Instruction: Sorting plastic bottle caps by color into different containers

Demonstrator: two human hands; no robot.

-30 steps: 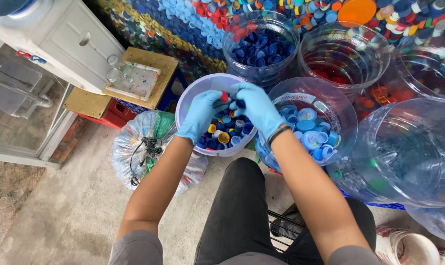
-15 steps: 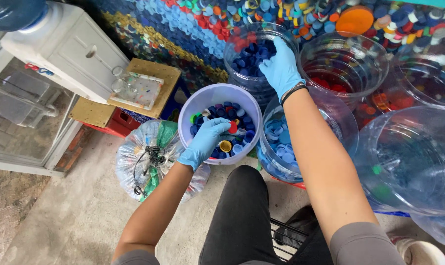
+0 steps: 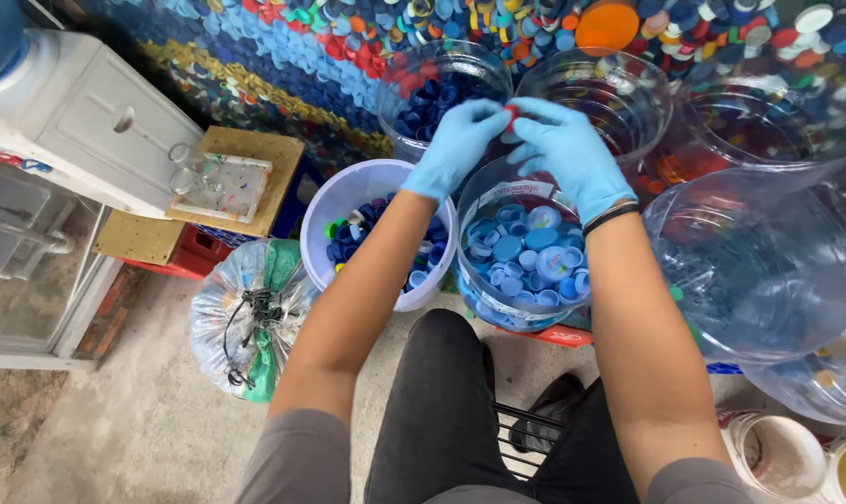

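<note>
Both gloved hands meet over the clear tub of light-blue caps (image 3: 525, 257): left hand (image 3: 455, 145) and right hand (image 3: 567, 154) pinch 1 red cap (image 3: 511, 112) between them, the dark-blue cap jar (image 3: 437, 89) just beyond.

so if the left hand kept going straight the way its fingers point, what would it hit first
Most likely the right hand: the left hand points up and to the right, and its fingertips already meet the right hand's at a small red cap. Past that stands the clear tub with red caps, though depth is unclear.
</note>
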